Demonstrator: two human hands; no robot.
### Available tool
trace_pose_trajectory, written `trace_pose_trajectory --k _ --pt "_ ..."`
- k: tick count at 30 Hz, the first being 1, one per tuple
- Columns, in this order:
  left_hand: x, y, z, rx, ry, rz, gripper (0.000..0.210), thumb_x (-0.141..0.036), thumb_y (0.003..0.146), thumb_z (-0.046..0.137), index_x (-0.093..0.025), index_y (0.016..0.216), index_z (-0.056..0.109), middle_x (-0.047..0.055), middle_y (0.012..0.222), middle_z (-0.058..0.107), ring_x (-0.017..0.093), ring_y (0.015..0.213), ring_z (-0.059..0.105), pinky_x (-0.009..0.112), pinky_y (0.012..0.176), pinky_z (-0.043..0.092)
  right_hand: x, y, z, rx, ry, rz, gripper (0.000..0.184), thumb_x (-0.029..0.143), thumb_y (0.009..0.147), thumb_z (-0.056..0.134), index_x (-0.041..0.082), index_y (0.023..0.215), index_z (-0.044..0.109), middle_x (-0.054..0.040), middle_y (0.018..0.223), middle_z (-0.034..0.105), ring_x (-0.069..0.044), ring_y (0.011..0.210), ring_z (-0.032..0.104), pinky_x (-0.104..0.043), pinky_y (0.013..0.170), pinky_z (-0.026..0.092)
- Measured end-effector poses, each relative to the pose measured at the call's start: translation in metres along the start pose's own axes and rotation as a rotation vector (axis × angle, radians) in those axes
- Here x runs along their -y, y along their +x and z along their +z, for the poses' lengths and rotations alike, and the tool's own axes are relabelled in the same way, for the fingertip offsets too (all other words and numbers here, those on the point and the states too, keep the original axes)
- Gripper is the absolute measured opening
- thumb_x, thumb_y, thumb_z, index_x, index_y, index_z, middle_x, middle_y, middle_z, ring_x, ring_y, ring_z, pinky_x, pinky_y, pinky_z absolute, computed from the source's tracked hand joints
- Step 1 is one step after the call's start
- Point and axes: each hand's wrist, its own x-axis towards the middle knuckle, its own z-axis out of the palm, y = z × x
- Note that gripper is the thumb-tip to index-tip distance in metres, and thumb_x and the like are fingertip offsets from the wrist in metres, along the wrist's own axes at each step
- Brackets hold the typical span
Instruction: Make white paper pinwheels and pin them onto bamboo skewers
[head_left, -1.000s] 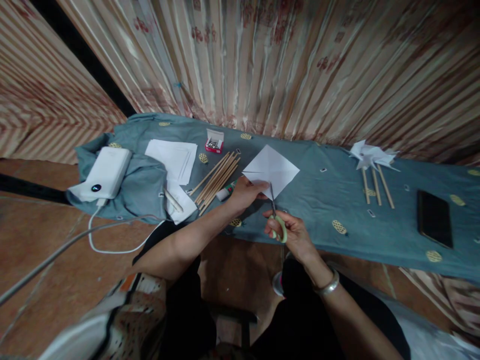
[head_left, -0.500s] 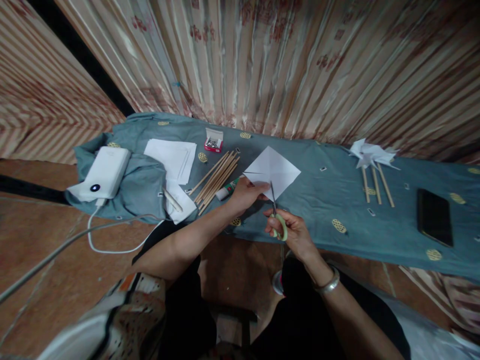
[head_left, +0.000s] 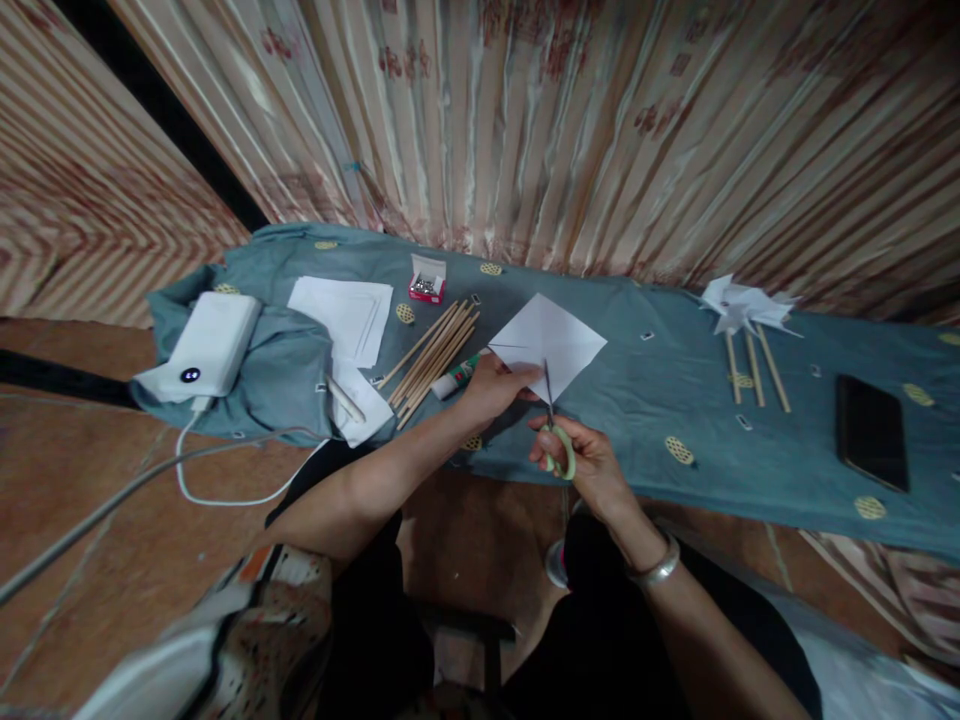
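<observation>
A square sheet of white paper [head_left: 559, 335] is turned cornerwise before me, with a slit running in from its left corner. My left hand [head_left: 499, 388] pinches its lower left edge, thumb on top. In my right hand [head_left: 577, 448] are scissors [head_left: 562, 458] with pale green handles, fingers through the loops. Their blades lie over the paper's bottom corner, pointing toward its middle. Beside my left hand lies a glue stick [head_left: 455, 378] with a white cap and green body, partly hidden behind that hand.
Left of the paper are wooden sticks [head_left: 435, 360], a small red box of metal pins [head_left: 427, 282], paper sheets [head_left: 341, 310] and a white power bank [head_left: 217, 345] with a cable. To the right lie paper pinwheels [head_left: 742, 303] on sticks and a black phone [head_left: 871, 432]. A blue-green cloth [head_left: 630, 390] covers the table.
The paper's right corner has shifted very slightly to the right. Both hands and the scissors stay in nearly the same place.
</observation>
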Motion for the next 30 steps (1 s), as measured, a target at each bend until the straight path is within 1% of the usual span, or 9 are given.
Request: trace_pose_trajectory --k 3,7,13,21,26,30 --pt "0.0000 -0.0014 0.0015 0.015 -0.011 0.006 0.007 -0.015 0.065 0.073 -0.015 0.068 0.066 -0.001 0.064 0.067 0.011 0.055 0.061 0.022 0.054 0.053 0.0003 0.0001 -0.0004 -0.003 -0.004 -0.012 0.052 0.065 0.062 0.077 0.019 0.084 0.069 -0.0006 0.060 0.066 -0.010 0.048 0.053 -0.022 0.044 0.042" --pt "0.0007 -0.0017 0.0021 0.023 -0.013 0.011 0.008 -0.015 0.065 0.073 -0.015 0.065 0.065 -0.001 0.062 0.066 0.011 0.054 0.060 0.023 0.055 0.054 0.0013 0.0001 0.0001 -0.010 0.013 -0.010 0.050 0.064 0.061 0.079 0.020 0.081 0.068 0.0005 0.058 0.064 -0.010 0.047 0.052 -0.022 0.043 0.042" --pt "0.0010 -0.0021 0.0017 0.010 -0.003 0.010 0.011 -0.017 0.064 0.075 -0.015 0.070 0.066 0.000 0.065 0.068 0.013 0.058 0.063 0.026 0.058 0.055 0.0025 0.0002 0.0013 -0.017 0.023 -0.003 0.051 0.065 0.059 0.079 0.020 0.079 0.068 0.0016 0.056 0.063 -0.009 0.045 0.052 -0.022 0.042 0.041" --pt "0.0014 -0.0015 0.0018 0.015 -0.004 0.016 0.005 -0.015 0.067 0.070 -0.015 0.069 0.066 0.000 0.065 0.068 0.012 0.057 0.062 0.022 0.055 0.053 0.0065 0.0001 0.0040 -0.037 0.048 0.021 0.053 0.066 0.053 0.082 0.020 0.074 0.067 0.0029 0.052 0.061 -0.008 0.043 0.050 -0.022 0.042 0.040" --pt "0.0004 -0.0023 0.0018 0.020 0.009 0.006 0.007 -0.015 0.067 0.072 -0.015 0.071 0.066 0.000 0.065 0.068 0.012 0.058 0.063 0.023 0.057 0.054 0.0042 0.0008 0.0024 -0.040 0.035 0.016 0.052 0.066 0.055 0.081 0.020 0.076 0.068 0.0026 0.053 0.062 -0.009 0.043 0.050 -0.022 0.042 0.041" --pt "0.0001 -0.0026 0.0021 0.014 0.003 0.009 0.006 -0.014 0.068 0.071 -0.015 0.070 0.065 0.001 0.065 0.068 0.012 0.057 0.063 0.025 0.058 0.054 0.0010 0.0010 0.0001 -0.017 -0.004 -0.010 0.046 0.060 0.061 0.080 0.020 0.080 0.068 0.0021 0.056 0.063 -0.010 0.045 0.052 -0.022 0.043 0.042"
